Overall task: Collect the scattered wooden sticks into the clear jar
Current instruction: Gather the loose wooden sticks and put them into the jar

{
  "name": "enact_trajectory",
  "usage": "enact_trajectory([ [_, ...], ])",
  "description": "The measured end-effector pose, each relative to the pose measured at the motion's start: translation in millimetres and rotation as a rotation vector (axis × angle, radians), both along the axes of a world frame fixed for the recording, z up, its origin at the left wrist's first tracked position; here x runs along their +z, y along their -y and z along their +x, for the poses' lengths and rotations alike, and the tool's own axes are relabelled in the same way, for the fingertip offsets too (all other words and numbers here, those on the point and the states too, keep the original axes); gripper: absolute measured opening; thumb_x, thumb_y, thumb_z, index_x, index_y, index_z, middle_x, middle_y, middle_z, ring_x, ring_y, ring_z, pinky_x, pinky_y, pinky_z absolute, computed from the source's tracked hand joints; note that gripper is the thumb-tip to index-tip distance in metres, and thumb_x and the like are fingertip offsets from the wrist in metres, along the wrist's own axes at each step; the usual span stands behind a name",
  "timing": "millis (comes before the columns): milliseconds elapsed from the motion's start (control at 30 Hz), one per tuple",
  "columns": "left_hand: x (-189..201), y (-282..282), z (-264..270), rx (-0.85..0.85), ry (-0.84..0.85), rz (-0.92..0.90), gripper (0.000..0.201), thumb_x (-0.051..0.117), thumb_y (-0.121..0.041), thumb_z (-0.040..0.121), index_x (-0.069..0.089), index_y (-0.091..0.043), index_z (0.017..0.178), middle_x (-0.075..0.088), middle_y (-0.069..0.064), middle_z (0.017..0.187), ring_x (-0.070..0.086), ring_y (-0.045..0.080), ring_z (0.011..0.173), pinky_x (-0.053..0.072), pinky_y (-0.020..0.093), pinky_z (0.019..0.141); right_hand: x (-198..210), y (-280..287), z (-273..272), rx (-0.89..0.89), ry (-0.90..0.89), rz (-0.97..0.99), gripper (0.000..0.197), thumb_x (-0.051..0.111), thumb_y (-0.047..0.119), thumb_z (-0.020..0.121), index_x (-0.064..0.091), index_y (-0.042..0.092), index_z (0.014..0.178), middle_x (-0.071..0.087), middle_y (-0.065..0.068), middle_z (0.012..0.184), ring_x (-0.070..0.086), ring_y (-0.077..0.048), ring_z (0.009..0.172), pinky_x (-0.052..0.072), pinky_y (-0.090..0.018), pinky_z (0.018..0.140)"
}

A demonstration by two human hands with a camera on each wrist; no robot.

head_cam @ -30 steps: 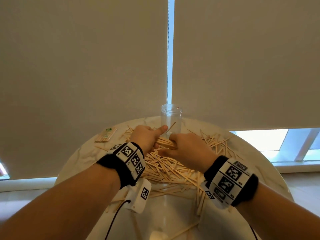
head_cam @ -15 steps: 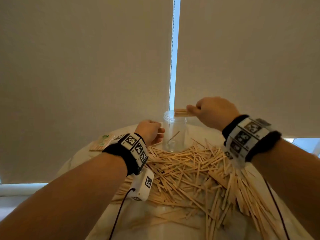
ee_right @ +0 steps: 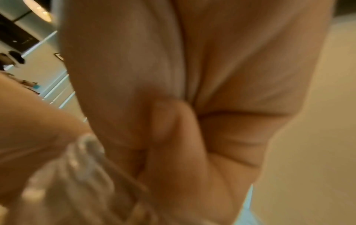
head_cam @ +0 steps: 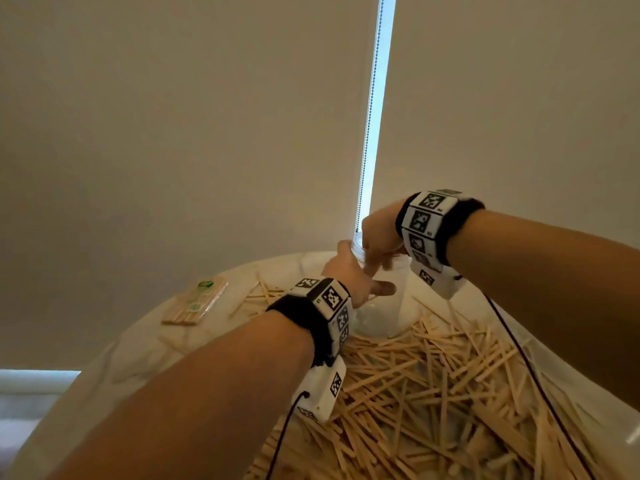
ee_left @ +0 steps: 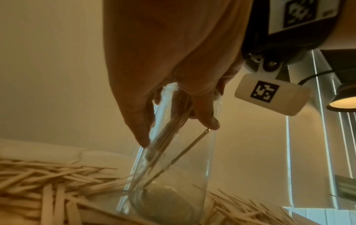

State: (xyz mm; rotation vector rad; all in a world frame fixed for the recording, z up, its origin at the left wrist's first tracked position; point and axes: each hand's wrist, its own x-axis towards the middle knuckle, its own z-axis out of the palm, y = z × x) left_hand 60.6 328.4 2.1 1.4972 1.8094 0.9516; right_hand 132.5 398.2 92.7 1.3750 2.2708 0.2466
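- Sticks [head_cam: 433, 375] lie heaped on table [head_cam: 145, 344] in front of clear jar [head_cam: 381, 306]; head view only.
- L wrist view: few sticks inside jar.
- L hand [head_cam: 349, 275] wraps jar.
- R hand [head_cam: 379, 237] at jar mouth, fingers curled; grip can't tell.

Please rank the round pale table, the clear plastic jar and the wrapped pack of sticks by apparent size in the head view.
1. Round pale table, largest by far.
2. Clear plastic jar.
3. Wrapped pack of sticks, which looks close to the jar; hands partly hide the jar, so that order is unsure.
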Motion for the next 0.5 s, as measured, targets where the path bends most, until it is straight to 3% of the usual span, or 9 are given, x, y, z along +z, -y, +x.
enact_trajectory([
  [67,-3.6,2.5,-0.8,-0.002,0.028,0.018,0.103,0.089,-0.037,0.072,0.024,-0.021,0.151,0.055,0.008,0.139,0.056,0.029,0.124,0.044,0.032,0.092,-0.7,-8.1,0.2,-0.007,-0.079,0.029,0.033,0.078,0.048,0.080,0.075,0.016,0.087,0.070,0.002,0.074,0.062,-0.016,0.070,0.050,-0.028,0.071],
  [133,-6.6,4.3,-0.7,-0.004,0.042,0.037,0.100,0.088,-0.037,0.074,0.026,-0.022,0.150,0.056,0.008,0.139,0.055,0.027,0.125,0.042,0.030,0.089,-2.4,-10.9,1.1,-0.018,-0.146,0.051,0.031,0.081,0.043,0.077,0.077,0.016,0.091,0.072,0.000,0.080,0.066,-0.018,0.076,0.056,-0.032,0.082],
  [233,-8.8,6.1,-0.1,0.000,0.050,0.052,0.097,0.088,-0.036,0.074,0.027,-0.022,0.149,0.058,0.004,0.128,0.057,0.023,0.117,0.042,0.028,0.085,-6.6,-7.8,1.3,-0.039,-0.038,-0.004,0.030,0.085,0.048,0.071,0.077,0.021,0.080,0.077,0.001,0.086,0.072,-0.018,0.087,0.058,-0.038,0.089],
  [300,-8.7,6.8,-0.1,-0.001,0.054,0.052,0.102,0.089,-0.035,0.073,0.024,-0.023,0.152,0.058,0.005,0.133,0.056,0.025,0.122,0.045,0.030,0.088,-7.4,-4.3,1.1,-0.078,-0.047,-0.091,0.023,0.081,0.038,0.081,0.077,0.017,0.090,0.078,-0.006,0.092,0.073,-0.021,0.087,0.059,-0.040,0.088],
  [367,-8.7,7.6,-0.5,0.010,0.076,0.049,0.103,0.089,-0.033,0.073,0.025,-0.024,0.152,0.057,0.005,0.132,0.056,0.026,0.120,0.046,0.031,0.090,-2.4,-2.2,0.9,-0.086,-0.162,-0.098,0.029,0.074,0.027,0.088,0.074,0.009,0.111,0.075,-0.010,0.100,0.068,-0.025,0.086,0.059,-0.037,0.077],
  [433,-9.6,7.9,-1.6,0.015,0.086,0.049,0.101,0.089,-0.034,0.072,0.028,-0.023,0.151,0.056,0.004,0.135,0.056,0.026,0.122,0.047,0.034,0.096,5.0,2.5,2.5,-0.055,-0.218,-0.044,0.024,0.069,0.025,0.092,0.073,0.010,0.110,0.074,-0.008,0.104,0.066,-0.022,0.082,0.056,-0.033,0.076],
  [500,-8.6,10.6,-3.5,0.004,0.062,0.034,0.107,0.090,-0.039,0.069,0.027,-0.021,0.153,0.051,0.006,0.147,0.051,0.027,0.131,0.043,0.037,0.105,10.6,8.6,8.3,-0.032,-0.246,0.009,0.020,0.065,0.026,0.093,0.073,0.009,0.101,0.075,-0.003,0.096,0.069,-0.018,0.078,0.057,-0.031,0.081],
])
